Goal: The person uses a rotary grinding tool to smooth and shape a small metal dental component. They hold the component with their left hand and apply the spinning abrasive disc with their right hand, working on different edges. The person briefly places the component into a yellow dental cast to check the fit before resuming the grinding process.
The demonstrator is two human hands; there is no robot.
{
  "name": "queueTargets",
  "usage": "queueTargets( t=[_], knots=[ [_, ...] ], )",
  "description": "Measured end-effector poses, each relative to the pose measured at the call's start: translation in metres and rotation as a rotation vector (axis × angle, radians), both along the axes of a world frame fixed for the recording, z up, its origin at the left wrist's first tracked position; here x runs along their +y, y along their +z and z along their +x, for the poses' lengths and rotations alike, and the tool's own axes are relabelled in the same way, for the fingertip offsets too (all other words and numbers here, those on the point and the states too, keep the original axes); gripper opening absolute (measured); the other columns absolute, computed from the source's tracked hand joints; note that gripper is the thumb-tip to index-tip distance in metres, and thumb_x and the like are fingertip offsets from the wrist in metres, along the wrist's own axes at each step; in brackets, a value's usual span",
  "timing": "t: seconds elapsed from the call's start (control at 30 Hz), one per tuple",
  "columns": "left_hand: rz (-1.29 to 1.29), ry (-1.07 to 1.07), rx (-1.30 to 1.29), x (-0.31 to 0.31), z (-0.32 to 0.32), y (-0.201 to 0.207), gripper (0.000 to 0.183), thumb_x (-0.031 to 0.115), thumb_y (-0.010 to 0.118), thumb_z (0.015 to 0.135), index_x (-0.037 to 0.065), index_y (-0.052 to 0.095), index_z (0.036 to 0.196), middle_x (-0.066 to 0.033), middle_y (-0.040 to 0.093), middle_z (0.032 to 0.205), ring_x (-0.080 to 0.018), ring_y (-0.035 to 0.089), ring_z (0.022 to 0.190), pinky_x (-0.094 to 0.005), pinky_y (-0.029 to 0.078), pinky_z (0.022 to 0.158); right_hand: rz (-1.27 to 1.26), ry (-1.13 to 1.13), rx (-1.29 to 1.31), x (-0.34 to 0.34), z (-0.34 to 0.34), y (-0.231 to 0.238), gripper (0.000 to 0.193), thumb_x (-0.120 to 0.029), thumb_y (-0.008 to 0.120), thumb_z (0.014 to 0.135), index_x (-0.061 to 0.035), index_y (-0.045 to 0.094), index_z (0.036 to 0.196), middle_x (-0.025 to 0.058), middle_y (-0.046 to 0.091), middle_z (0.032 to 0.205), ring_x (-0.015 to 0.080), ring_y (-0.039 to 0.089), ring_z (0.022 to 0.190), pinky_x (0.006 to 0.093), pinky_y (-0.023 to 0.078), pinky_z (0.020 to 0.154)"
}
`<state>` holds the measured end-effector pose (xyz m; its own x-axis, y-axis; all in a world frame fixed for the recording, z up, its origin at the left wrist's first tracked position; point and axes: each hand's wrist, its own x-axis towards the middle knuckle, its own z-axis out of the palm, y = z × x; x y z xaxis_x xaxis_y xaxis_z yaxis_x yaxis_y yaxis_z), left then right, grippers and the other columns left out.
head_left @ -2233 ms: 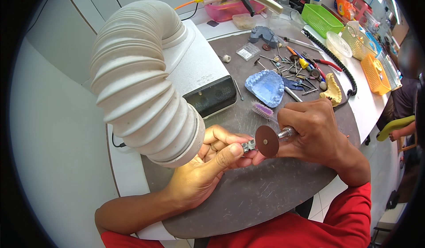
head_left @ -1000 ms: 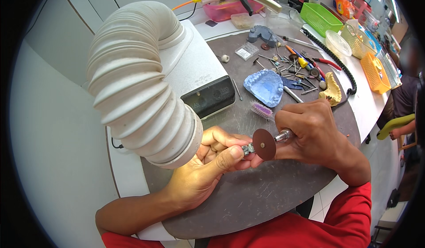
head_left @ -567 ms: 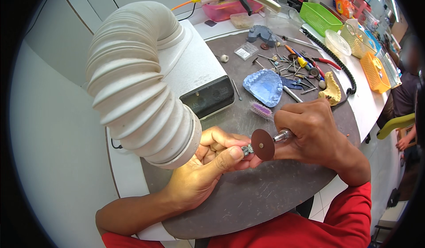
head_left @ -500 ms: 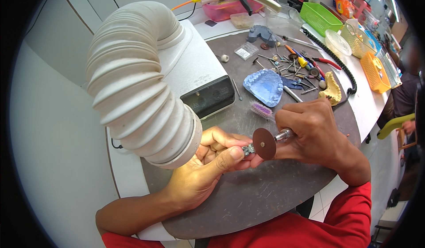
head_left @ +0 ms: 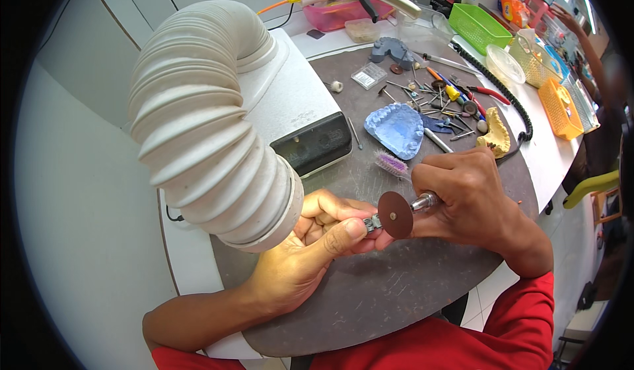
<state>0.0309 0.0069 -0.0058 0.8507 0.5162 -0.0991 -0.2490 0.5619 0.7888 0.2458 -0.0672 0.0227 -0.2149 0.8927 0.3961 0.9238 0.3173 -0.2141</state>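
Observation:
Between the thumb and fingers of my left hand (head_left: 323,231) is a small grey metal dental casting (head_left: 372,223), partly hidden by the fingertips. My right hand (head_left: 462,192) is closed round a rotary handpiece (head_left: 424,201) with a silver nose. A brown cutting disc (head_left: 395,215) on its tip stands right beside the casting; whether the two touch, I cannot tell. Just beyond the hands lie a purple-and-white brush (head_left: 391,163) and a blue dental model (head_left: 394,130). A yellow dental model (head_left: 495,134) sits behind my right hand.
A ribbed white suction hose (head_left: 191,119) arches down over my left hand. Several burs and small tools (head_left: 442,99) are scattered at the back of the grey bench mat (head_left: 370,291). A coiled black cord (head_left: 505,83), green basket (head_left: 480,25) and orange basket (head_left: 561,108) stand to the right.
My hands, the casting and the disc keep nearly the same place. At the far right, another person has shifted and an arm is now raised.

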Motion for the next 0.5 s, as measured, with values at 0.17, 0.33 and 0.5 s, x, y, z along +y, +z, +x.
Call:
queueTargets(
  t=[0.17, 0.33, 0.5],
  knots=[
    [0.006, -0.009, -0.007, 0.0003, 0.0001, -0.001, 0.012, 0.017, 0.059, 0.097, 0.007, 0.056, 0.101, -0.0112, 0.063, 0.104, -0.0161, 0.06, 0.096, -0.0302, 0.049, 0.082, -0.008, -0.01, -0.001, -0.0008, 0.0002, 0.0, 0.053, -0.052, 0.079, 0.07, -0.0074, 0.052, 0.058, 0.0046, 0.053, 0.054, 0.0219, 0.058, 0.046, 0.0353, 0.042, 0.041],
    [-0.009, -0.003, 0.011, 0.0012, 0.0004, -0.0014, 0.01, 0.014, 0.059, 0.096, 0.006, 0.057, 0.102, -0.0116, 0.063, 0.107, -0.0173, 0.061, 0.097, -0.0323, 0.05, 0.086, 0.008, -0.006, 0.016, -0.0002, 0.0006, 0.0001, 0.052, -0.051, 0.08, 0.069, -0.0068, 0.054, 0.06, 0.0051, 0.054, 0.055, 0.0223, 0.058, 0.046, 0.0357, 0.042, 0.041],
    [-0.073, 0.012, 0.013, 0.002, -0.0004, -0.0012, 0.008, 0.007, 0.059, 0.095, 0.005, 0.058, 0.103, -0.0129, 0.063, 0.111, -0.0177, 0.062, 0.096, -0.0323, 0.05, 0.087, 0.011, -0.045, 0.031, -0.0008, 0.0032, -0.0001, 0.05, -0.048, 0.081, 0.068, -0.0062, 0.056, 0.061, 0.0053, 0.055, 0.055, 0.0223, 0.058, 0.046, 0.0354, 0.042, 0.041]
  ],
)
